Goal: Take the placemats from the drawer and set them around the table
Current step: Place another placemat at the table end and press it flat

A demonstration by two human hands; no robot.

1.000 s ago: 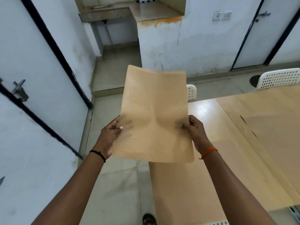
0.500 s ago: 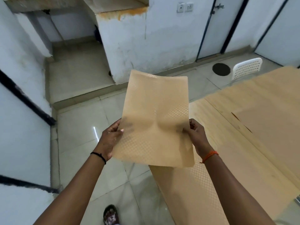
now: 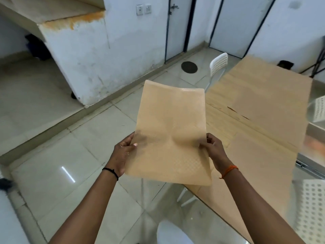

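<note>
tiled floor (image 3: 73, 155), left hand (image 3: 123, 154) and right hand (image 3: 213, 149) gripping placemat (image 3: 171, 132)

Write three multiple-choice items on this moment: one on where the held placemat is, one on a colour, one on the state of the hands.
1. Where is the held placemat?
A. flat on the table
B. in the air, in front of the person
C. on the floor

2. What colour is the band on the right wrist?
A. orange
B. green
C. white

3. How is the placemat held?
A. by the left hand alone
B. by the right hand alone
C. by both hands, one at each side edge

Answers:
1 B, its lower corner hangs free above the table.
2 A, an orange band circles that wrist.
3 C, the left hand and the right hand each pinch an edge.
</note>
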